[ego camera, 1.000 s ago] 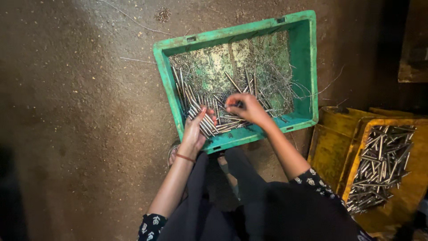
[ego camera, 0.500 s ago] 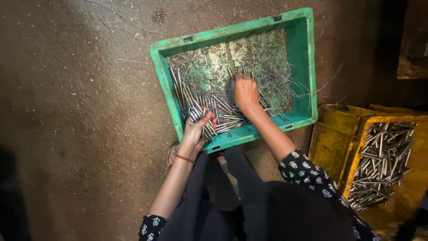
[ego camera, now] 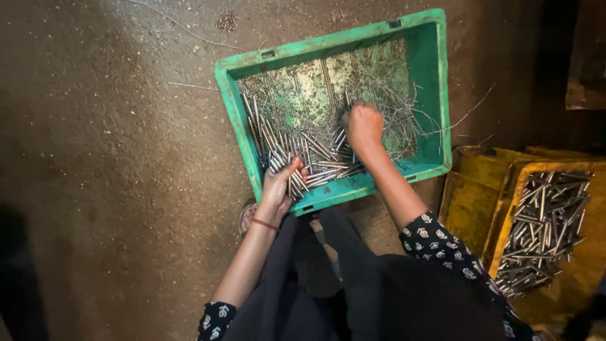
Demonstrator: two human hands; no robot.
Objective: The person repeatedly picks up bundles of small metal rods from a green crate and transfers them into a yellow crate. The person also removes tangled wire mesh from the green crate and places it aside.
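A green plastic crate (ego camera: pixel 435 95) sits on the floor in front of me, with loose metal rods (ego camera: pixel 315 151) and tangled metal shavings (ego camera: pixel 391 107) in its bottom. My left hand (ego camera: pixel 281 186) is at the crate's near edge, closed around a bundle of metal rods (ego camera: pixel 289 169) that stick up from the fist. My right hand (ego camera: pixel 363 125) reaches into the middle of the crate, fingers curled down among rods and shavings; what it grips is hidden under the hand.
A yellow crate (ego camera: pixel 480 196) holding many metal rods (ego camera: pixel 543 221) stands at the right, close to my right elbow. The brown gritty floor (ego camera: pixel 113 170) spreads to the left, with bits of wire (ego camera: pixel 189 31) on it. My dark clothing fills the lower middle.
My right hand has moved from the near side of the green crate farther in toward its middle. My left hand has stayed at the near edge with its bundle.
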